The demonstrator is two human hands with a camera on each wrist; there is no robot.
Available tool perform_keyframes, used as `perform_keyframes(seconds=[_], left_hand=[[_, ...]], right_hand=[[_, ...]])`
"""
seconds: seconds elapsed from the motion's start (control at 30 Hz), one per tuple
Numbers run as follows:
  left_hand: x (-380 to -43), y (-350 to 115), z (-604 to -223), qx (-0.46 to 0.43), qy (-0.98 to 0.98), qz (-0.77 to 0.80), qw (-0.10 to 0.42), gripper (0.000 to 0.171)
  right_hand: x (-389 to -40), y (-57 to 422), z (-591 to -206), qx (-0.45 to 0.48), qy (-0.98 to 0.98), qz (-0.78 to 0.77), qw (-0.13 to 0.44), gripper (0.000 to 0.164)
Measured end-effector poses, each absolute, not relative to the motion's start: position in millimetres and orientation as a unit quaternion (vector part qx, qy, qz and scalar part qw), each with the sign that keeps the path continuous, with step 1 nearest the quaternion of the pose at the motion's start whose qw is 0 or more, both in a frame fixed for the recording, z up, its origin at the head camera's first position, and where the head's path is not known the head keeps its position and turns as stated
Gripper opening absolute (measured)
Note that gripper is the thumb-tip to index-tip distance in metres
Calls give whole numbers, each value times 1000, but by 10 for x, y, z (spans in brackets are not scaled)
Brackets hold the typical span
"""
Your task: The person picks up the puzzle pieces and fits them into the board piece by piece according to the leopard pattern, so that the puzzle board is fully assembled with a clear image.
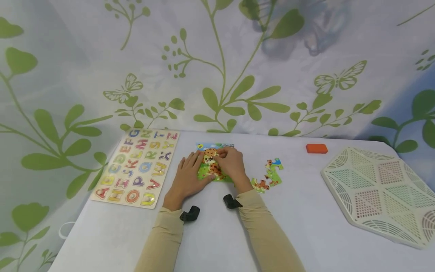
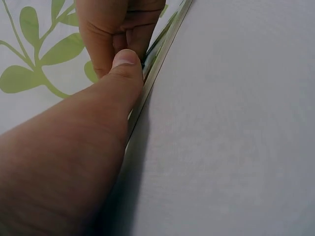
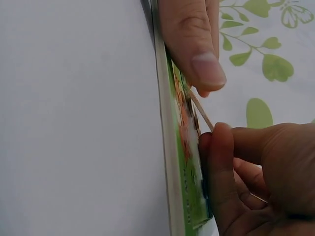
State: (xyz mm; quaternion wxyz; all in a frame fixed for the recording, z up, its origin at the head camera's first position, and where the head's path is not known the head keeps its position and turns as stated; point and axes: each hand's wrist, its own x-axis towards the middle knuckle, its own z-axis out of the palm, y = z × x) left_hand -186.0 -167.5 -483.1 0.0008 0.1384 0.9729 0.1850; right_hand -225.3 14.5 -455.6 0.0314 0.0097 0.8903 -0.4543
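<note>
the right hand [image 1: 232,163] pinches a puzzle piece [image 3: 202,111] that slants down leftward from the grip over the puzzle board [image 1: 203,173]; the left hand [image 1: 187,176], fingers extended, rests at the board's left side.

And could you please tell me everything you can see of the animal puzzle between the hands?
The animal puzzle is a thin, flat board with a pale edge, perhaps wood or card, showing a spotted orange cartoon animal on green, with blue near the far edge. It lies on the white table, partly hidden. The left hand rests over its left side; the right hand pinches a thin, tilted piece over it.
</note>
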Motion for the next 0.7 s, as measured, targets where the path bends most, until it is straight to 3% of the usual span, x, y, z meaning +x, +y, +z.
perform_keyframes(seconds=[0.47,0.7], left_hand=[[-1815,-1659,-4797,151,969,194,-20,78],[-1837,-1662,-4814,150,971,188,-12,72]], right_hand=[[-2258,60,-4540,25,909,-414,51,26],[-2258,51,-4523,-3,924,-381,14,29]])
